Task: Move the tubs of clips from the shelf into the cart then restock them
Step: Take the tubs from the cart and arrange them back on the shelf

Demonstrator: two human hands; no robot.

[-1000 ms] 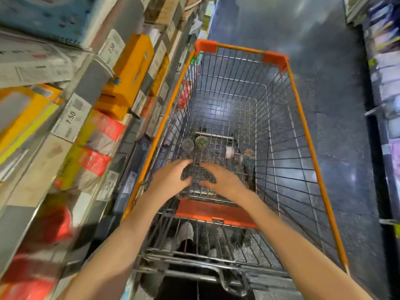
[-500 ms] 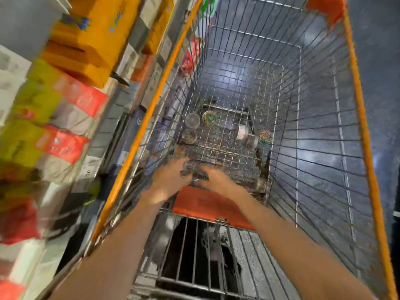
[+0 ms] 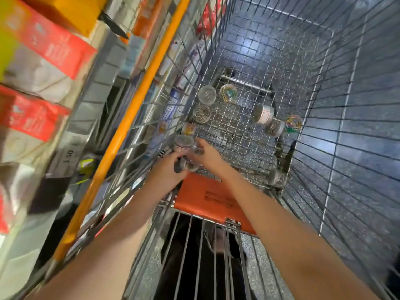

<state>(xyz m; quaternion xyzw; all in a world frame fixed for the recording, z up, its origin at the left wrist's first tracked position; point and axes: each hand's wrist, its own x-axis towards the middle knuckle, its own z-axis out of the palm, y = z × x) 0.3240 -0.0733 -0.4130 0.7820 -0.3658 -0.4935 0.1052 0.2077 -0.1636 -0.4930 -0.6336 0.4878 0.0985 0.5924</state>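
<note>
Both hands are reaching into the wire cart point(image 3: 138, 98) at its near left corner. The left hand point(image 3: 166, 172) is gripping a clear tub of clips point(image 3: 184, 144); the right hand point(image 3: 206, 153) is lying against it, fingers blurred, grip indeterminable. Other tubs point(image 3: 228, 93) are sitting farther along the cart floor.

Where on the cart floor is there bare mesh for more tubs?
Bare mesh lies mid-floor between the left tub row and the right cluster, and beyond both toward the far wall. Crowded: the near left corner, where both hands hold tubs.
</note>
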